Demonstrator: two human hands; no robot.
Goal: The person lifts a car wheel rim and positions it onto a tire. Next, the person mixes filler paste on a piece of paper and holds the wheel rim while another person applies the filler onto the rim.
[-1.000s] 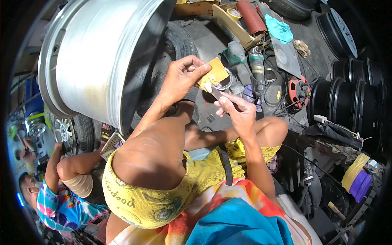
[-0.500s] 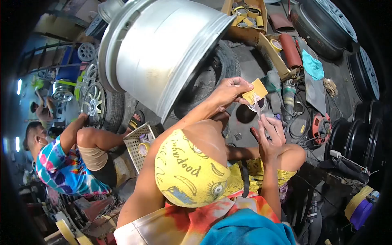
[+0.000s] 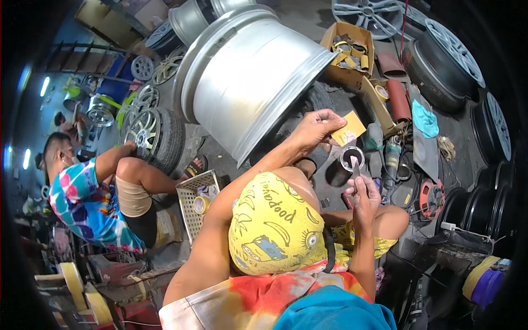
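Note:
My left hand (image 3: 318, 130) pinches a small yellow card (image 3: 349, 130) by its left edge; a whitish smear lies on the card. My right hand (image 3: 363, 196) grips a thin spatula (image 3: 355, 167), its pale-coated tip pointing up over the open round can (image 3: 352, 158). The can stands on the floor just below the card. Whether the tip touches the can's contents I cannot tell. A large silver wheel rim (image 3: 253, 71) lies beyond my left forearm.
At the left a co-worker (image 3: 93, 192) sits by a tyred wheel (image 3: 157, 137). A plastic basket (image 3: 190, 213) stands beside my left arm. Power tools (image 3: 392, 159), cords, a red roll (image 3: 398, 100) and a cardboard box (image 3: 352, 34) lie ahead. Black rims (image 3: 477, 206) stand at the right.
The spatula has moved away from the card and down to the can. The view has shifted, showing more of the co-worker and the background.

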